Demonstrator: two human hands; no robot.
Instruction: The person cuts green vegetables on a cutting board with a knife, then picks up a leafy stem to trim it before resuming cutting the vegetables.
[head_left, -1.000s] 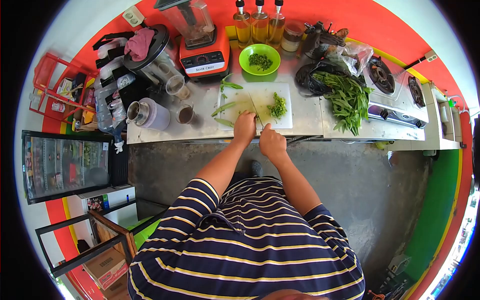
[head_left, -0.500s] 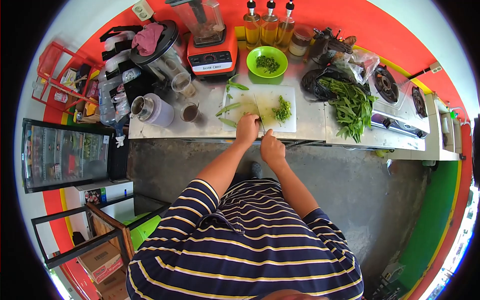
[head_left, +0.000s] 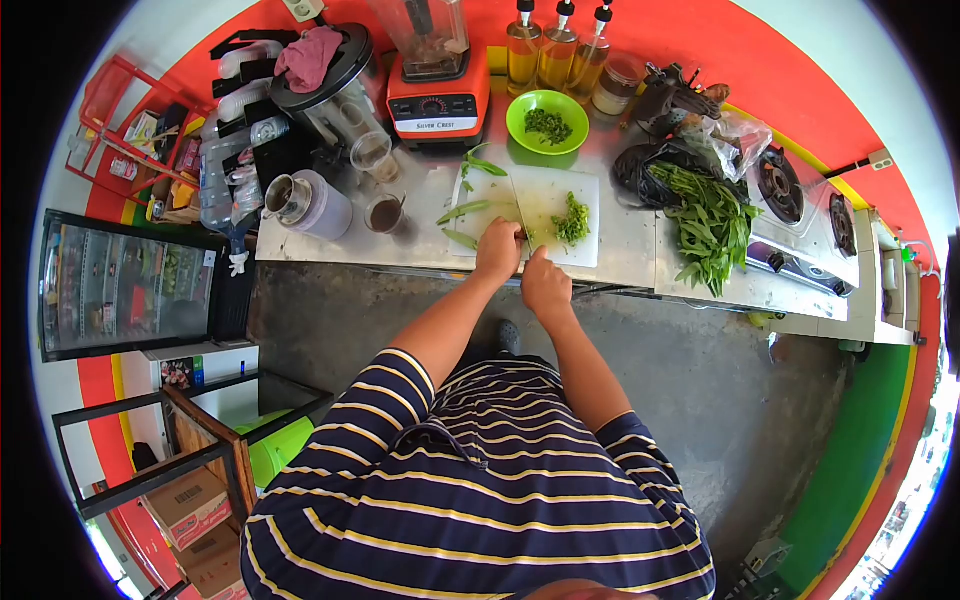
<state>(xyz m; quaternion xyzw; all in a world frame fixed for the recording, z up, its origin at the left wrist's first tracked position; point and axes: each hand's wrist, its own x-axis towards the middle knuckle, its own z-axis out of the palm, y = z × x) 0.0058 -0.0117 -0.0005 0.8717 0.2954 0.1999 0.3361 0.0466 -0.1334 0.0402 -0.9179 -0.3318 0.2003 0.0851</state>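
On the white cutting board [head_left: 560, 186], my right hand [head_left: 547, 284] is closed round a knife [head_left: 521, 212], its thin blade pointing away from me. My left hand [head_left: 498, 250] is just left of the blade, its fingers curled down on leafy greens that are mostly hidden beneath them. A small pile of chopped greens [head_left: 572, 220] lies to the right of the knife. Long loose leaves [head_left: 464, 212] rest on the board's left edge. Beyond the board, a lime-green bowl [head_left: 517, 124] holds more chopped greens.
Behind stand a red blender [head_left: 437, 106], oil bottles [head_left: 557, 55] and a jar [head_left: 616, 88]. A glass of dark drink [head_left: 384, 214] and a flask [head_left: 318, 208] are at left. Bunched greens [head_left: 712, 232] in a black bag and a gas stove [head_left: 800, 215] occupy the right.
The camera view has shifted slightly, so the counter's things sit a little further right. Both hands stay at the board's near edge, with the knife still in my right hand.
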